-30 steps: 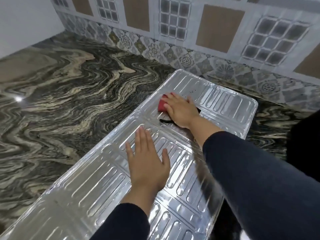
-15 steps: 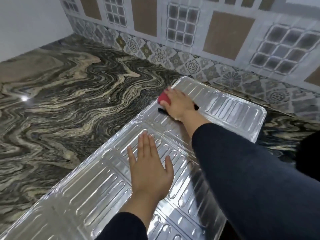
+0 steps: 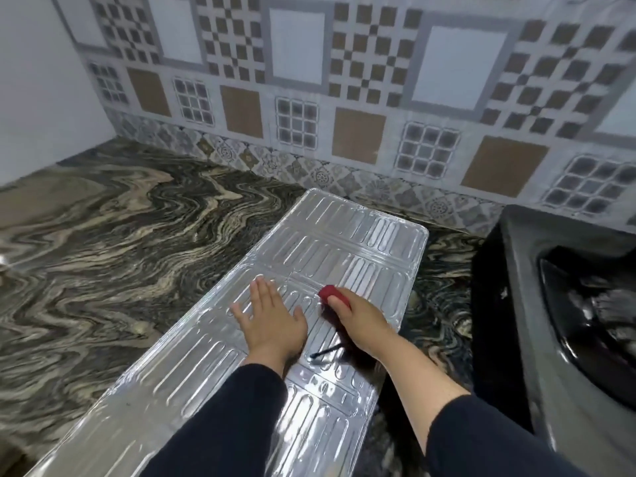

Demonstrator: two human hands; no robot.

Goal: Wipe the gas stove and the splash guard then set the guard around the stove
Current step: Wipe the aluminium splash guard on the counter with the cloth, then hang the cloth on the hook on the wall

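The shiny ribbed foil splash guard (image 3: 347, 242) lies flat on the marbled counter, running from the near left to the back wall. My left hand (image 3: 270, 316) presses flat on its middle with fingers straight. Just to the right, my right hand (image 3: 364, 321) grips a red sponge (image 3: 330, 293) against the guard's surface; a thin black strip (image 3: 325, 352) trails from under the hand. The dark gas stove (image 3: 564, 321) stands at the right edge of the view, only partly visible.
The dark wavy-patterned countertop (image 3: 120, 263) spreads wide to the left of the guard. A patterned tiled wall (image 3: 344, 98) runs along the back, and a plain white wall (image 3: 38, 80) closes the left corner.
My right hand has drawn the red sponge back along the guard toward me, now level with my left hand. The view has tilted up, showing more wall and the stove at the right.
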